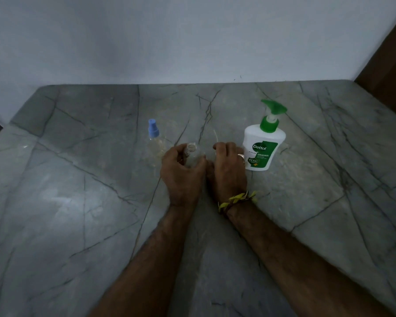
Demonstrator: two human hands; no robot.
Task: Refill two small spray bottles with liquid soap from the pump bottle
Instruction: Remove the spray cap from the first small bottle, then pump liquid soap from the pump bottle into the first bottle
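So the grey marble counter takes up most of the view. The white Dettol pump bottle stands upright right of centre, green nozzle pointing left; looks heavyish, best grabbed round the body. Left hand curls round an uncapped clear spray bottle, neck tilted up and away. It's light and probably slippery. Right hand pinches the removed sprayer, whose dip tube pokes upward. A blue-capped spray bottle stands far left.

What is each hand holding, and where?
Left hand grips the uncapped clear spray bottle round its body. Right hand holds its removed sprayer; only the thin white dip tube shows.
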